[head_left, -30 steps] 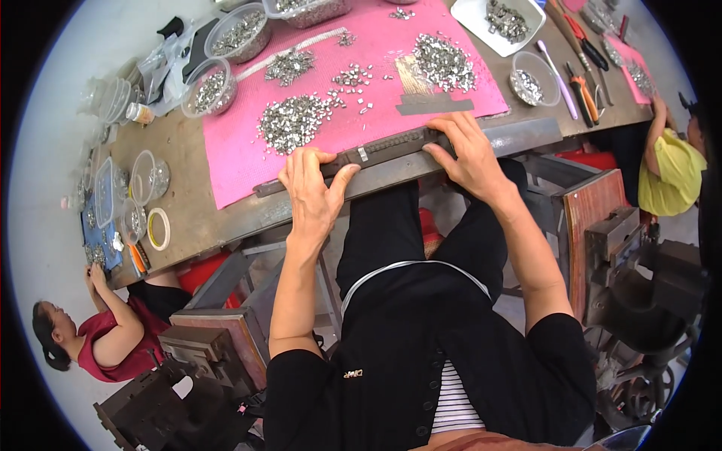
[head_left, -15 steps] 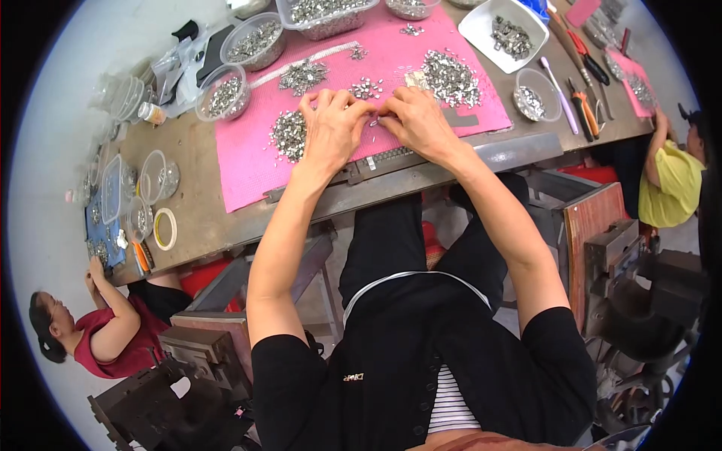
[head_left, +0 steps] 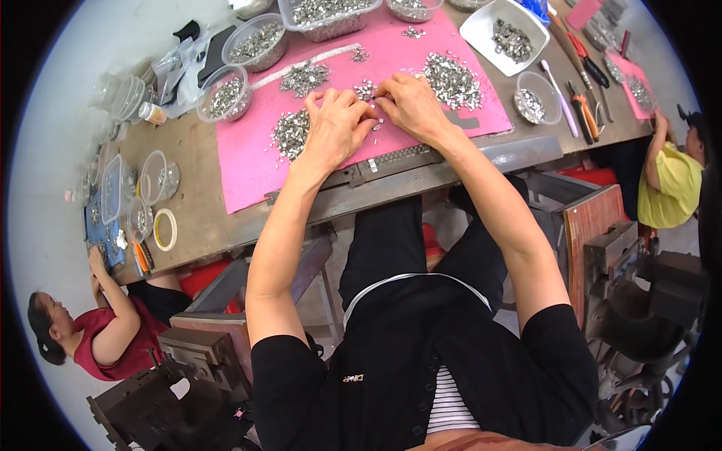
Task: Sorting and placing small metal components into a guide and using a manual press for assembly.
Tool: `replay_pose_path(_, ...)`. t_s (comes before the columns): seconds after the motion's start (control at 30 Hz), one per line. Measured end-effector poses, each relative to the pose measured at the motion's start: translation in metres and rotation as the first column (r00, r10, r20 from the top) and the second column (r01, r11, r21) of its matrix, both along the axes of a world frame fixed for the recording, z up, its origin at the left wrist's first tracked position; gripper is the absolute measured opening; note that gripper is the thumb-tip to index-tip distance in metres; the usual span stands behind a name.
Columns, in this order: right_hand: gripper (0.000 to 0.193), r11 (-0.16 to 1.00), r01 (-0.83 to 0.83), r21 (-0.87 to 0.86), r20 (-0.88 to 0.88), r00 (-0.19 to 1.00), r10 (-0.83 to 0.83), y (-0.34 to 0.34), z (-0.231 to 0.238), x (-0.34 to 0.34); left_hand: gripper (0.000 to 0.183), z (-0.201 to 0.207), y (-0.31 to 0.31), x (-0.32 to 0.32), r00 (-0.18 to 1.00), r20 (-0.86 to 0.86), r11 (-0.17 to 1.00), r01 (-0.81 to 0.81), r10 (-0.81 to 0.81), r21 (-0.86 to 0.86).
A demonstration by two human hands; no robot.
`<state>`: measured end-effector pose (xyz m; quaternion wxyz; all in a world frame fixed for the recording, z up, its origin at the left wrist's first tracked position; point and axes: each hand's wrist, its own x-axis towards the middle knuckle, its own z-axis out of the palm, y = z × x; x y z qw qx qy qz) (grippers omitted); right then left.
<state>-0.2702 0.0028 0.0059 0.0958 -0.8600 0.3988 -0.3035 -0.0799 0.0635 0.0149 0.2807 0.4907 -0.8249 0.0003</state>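
Observation:
Both hands work over a pink mat [head_left: 244, 169] strewn with small shiny silver metal pieces. My left hand [head_left: 336, 129] is closed in a pinch, between the left pile of metal pieces [head_left: 289, 135] and a few loose ones. Just right of it, my right hand [head_left: 412, 111] has its fingers bent together at the edge of a small cluster of pieces [head_left: 365, 89]. Whatever lies between the fingertips is too small to make out. A bigger pile [head_left: 453, 81] spreads right of my right hand. In front of my hands, a long metal strip [head_left: 398, 158] runs along the mat's near edge.
Clear tubs of metal pieces [head_left: 256, 43] line the far side, with a white dish [head_left: 505, 36] at far right. Pliers [head_left: 583, 113] and a toothbrush [head_left: 560, 98] lie on the right. A tape roll [head_left: 165, 229] sits left. Co-workers sit at both ends.
My right hand has shifted slightly left and away from me, its fingertips now at the small cluster. The fingertips of my two hands, close together before, are farther apart.

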Motion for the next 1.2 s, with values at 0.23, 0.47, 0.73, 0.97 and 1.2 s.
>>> replay_pose_path(0.23,0.012,1.000,-0.028,-0.003,0.020,0.999,0.028,0.004,0.001,-0.008,0.015,0.001,-0.002,-0.004,1.000,-0.001,1.000,0.020,-0.020,0.003)
replay_pose_path(0.47,0.010,0.987,-0.098,0.123,0.190,0.979,0.074,0.040,0.017,-0.029,0.013,0.007,0.001,-0.003,0.997,0.052,0.998,0.055,-0.055,-0.013)
replay_pose_path(0.73,0.010,0.981,-0.174,0.085,0.255,0.956,0.147,0.089,0.009,-0.031,0.013,0.004,0.068,-0.014,0.979,-0.201,0.999,-0.030,0.027,-0.013)
replay_pose_path(0.97,0.015,0.989,-0.149,-0.024,0.223,0.963,0.150,0.095,0.000,-0.026,0.016,-0.006,0.080,-0.022,0.969,-0.232,0.996,-0.089,0.080,-0.031)
replay_pose_path(1.2,0.019,0.980,-0.170,-0.108,0.214,0.958,0.190,0.098,-0.004,-0.031,0.016,-0.006,0.081,-0.022,0.973,-0.226,0.998,-0.063,0.057,-0.022)
